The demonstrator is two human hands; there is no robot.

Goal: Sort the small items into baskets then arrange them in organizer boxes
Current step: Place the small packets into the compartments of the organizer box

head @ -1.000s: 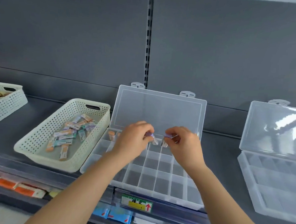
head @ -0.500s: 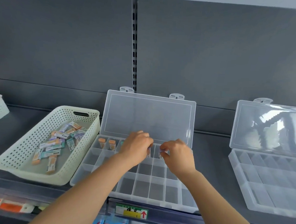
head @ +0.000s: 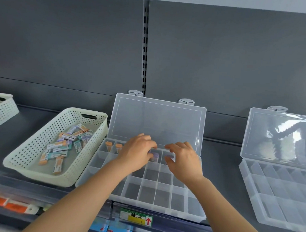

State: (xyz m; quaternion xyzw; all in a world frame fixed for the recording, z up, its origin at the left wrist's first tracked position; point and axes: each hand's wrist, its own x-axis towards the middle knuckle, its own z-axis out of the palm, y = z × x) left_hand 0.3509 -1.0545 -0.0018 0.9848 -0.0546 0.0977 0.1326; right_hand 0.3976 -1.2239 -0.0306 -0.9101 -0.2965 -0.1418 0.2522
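Currently over organizer box point(head: 146, 194) back row: left hand point(head: 137, 154) grip curled beside purple-capped vial point(head: 155, 155) (hold not discernible); right hand point(head: 183, 162) grip slack, half-spread, empty.

shelf point(head: 220, 173) | far-left basket point(head: 2, 112) at left edge | basket point(head: 93, 148) left of centre, packets point(head: 62, 146) inside | centre organizer box point(head: 147, 192) beside it, vials point(head: 108, 145) in back row | right organizer box point(head: 277, 204) apart at right

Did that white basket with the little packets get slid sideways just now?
No. The basket still sits beside the left side of the open organizer box; only the camera view shifted.
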